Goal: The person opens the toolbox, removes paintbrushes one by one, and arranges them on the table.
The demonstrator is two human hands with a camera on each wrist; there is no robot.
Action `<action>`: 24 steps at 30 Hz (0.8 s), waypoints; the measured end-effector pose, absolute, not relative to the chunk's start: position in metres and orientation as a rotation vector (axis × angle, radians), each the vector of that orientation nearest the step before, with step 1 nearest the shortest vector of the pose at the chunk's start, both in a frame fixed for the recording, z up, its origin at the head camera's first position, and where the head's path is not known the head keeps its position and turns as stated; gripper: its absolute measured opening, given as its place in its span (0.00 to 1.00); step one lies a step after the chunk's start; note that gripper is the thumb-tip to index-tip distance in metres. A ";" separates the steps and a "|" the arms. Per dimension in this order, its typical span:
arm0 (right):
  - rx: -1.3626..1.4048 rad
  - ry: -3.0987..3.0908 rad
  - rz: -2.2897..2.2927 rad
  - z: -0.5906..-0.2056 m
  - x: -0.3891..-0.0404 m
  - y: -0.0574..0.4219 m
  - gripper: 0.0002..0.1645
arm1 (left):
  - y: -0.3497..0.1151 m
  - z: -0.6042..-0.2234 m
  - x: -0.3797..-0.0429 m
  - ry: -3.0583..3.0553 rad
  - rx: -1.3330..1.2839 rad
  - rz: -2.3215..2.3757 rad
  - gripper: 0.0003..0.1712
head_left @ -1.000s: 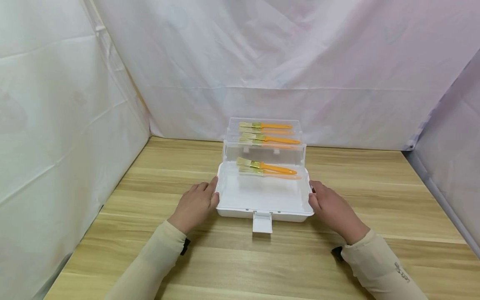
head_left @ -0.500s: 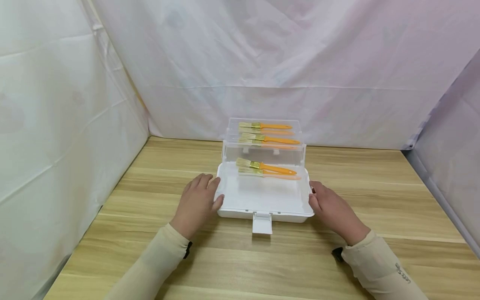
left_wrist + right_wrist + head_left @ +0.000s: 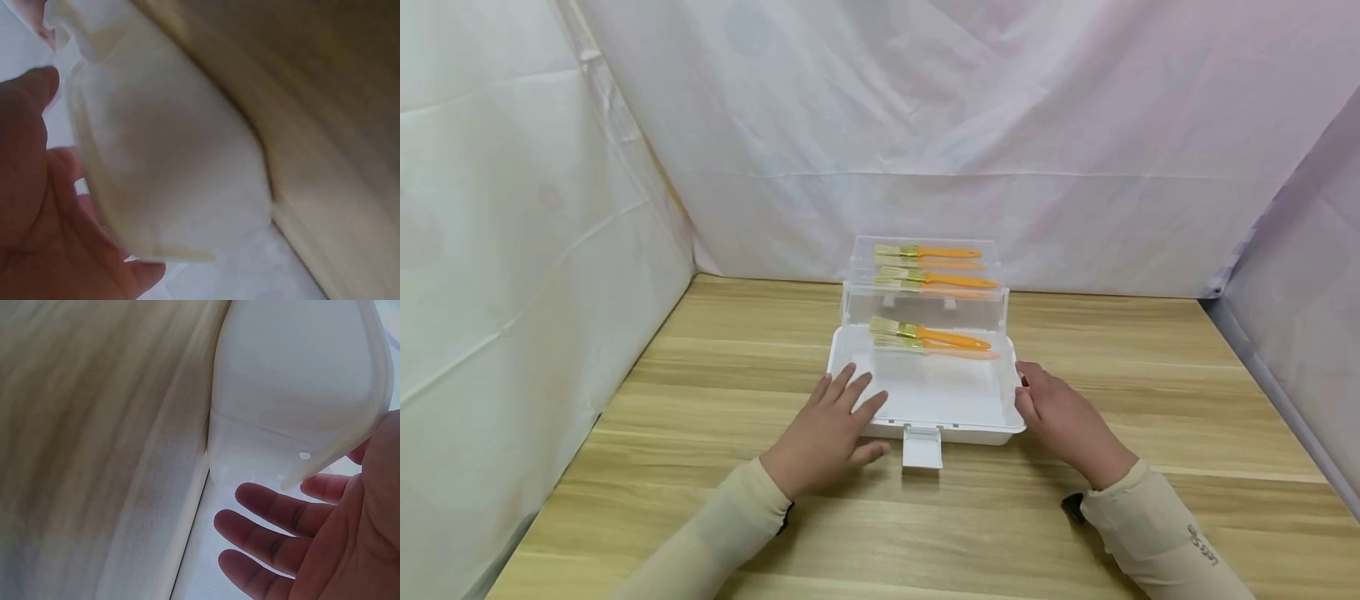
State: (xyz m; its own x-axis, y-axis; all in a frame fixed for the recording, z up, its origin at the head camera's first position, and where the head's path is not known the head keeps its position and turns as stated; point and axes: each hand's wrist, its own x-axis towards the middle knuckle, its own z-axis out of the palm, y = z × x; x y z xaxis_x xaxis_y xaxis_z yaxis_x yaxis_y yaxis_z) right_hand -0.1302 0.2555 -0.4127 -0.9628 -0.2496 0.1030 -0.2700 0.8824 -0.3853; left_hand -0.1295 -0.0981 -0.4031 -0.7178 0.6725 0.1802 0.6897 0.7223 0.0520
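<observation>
A white plastic storage box (image 3: 947, 396) stands open on the wood-grain table, its front latch (image 3: 922, 450) hanging down. Behind its base rise clear stepped trays (image 3: 917, 314). Several paintbrushes (image 3: 955, 338) with orange handles and pale bristles lie across them, bristles to the left. My left hand (image 3: 823, 433) spreads its fingers over the box's front left corner, the thumb apart in front of it. At the right rim my right hand (image 3: 1067, 425) pinches the box with thumb and index finger. In the right wrist view the other fingers (image 3: 262, 540) reach loosely below the rim.
The table (image 3: 880, 533) extends around the box on all sides. White cloth (image 3: 925, 108) hangs behind it, with more cloth walls at left and right. Both sleeves carry dark wrist straps.
My left hand has let go of the box's left side and moved right and nearer, fingers spreading over the front left corner. My right hand stays at the right rim.
</observation>
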 end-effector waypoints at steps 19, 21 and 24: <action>0.544 -2.956 0.540 -0.403 -0.133 0.261 0.24 | -0.095 -0.409 -0.129 -2.771 -1.182 -0.121 0.47; 0.574 -2.956 0.498 -0.397 -0.134 0.263 0.25 | -0.095 -0.409 -0.128 -2.776 -1.172 -0.105 0.47; 0.597 -2.946 0.437 -0.384 -0.136 0.266 0.27 | -0.095 -0.409 -0.127 -2.792 -1.162 -0.112 0.47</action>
